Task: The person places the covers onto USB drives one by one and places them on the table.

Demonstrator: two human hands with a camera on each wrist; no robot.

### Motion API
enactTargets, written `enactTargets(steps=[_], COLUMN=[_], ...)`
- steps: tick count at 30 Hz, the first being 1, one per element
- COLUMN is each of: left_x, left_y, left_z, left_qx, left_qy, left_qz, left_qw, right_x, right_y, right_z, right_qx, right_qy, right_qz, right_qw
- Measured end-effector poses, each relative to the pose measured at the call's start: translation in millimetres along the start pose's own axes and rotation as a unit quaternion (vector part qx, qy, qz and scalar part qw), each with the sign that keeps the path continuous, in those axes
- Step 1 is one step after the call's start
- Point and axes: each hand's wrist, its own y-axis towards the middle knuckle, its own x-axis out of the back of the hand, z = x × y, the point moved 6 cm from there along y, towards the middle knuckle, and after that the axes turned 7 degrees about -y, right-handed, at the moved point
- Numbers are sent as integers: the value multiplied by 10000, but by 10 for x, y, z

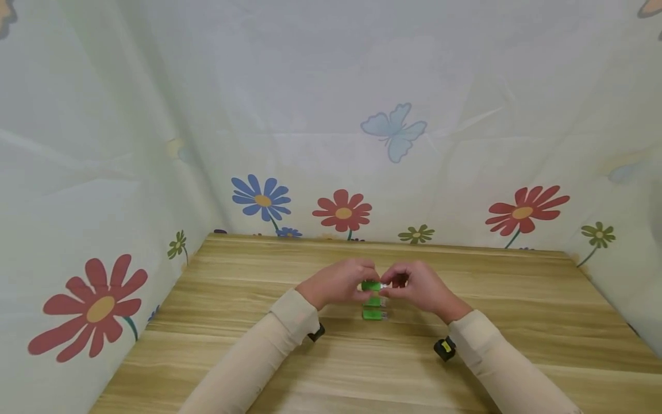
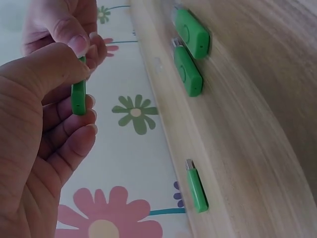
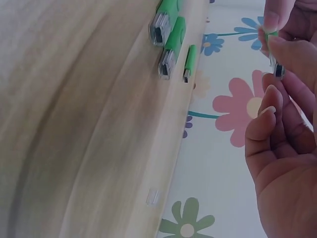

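Note:
My left hand (image 1: 338, 282) grips a green USB flash drive (image 2: 78, 96) between thumb and fingers, above the wooden table. Facing it, my right hand (image 1: 421, 287) pinches the same drive near its connector end (image 3: 279, 72); whether a clear cap sits there is hard to tell. Below the hands, two green USB drives (image 1: 372, 315) (image 2: 188, 72) lie side by side on the table, clear caps over their connectors. Another green USB drive (image 2: 198, 191) rests apart with its metal connector bare; in the head view my left hand seems to hide it.
A small clear cap (image 3: 153, 196) lies alone near the far edge of the wooden table (image 1: 233, 270). Behind the table hangs a white sheet (image 1: 300, 115) printed with flowers and a butterfly. Each wrist carries a small black camera (image 1: 445, 348).

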Motion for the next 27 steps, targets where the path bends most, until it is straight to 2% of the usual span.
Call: enactTargets(steps=[6,10,14,20,27], left_x=[-64,-125,-214,-347,-444], left_y=[33,53,69,116,167], left_z=[188,298,381,446,503], left_qx=[557,755,837,772,879], left_qy=[-202,-256,-268,-155,-22], left_qz=[110,120,134,201,430], left_qw=[9982,9967,9960,9967,9952], right_x=[-8,-50,-123,-217,-281], right_y=[63,110,168,222,253], right_z=[-66,-137,-183,-234,-256], right_qx=[-72,-178,-131,-267,-86], right_qy=[-93,-294,-597,-600,-754], right_qz=[-78,19,268,730,857], right_qw=[9999,9994,9978,9952,9934])
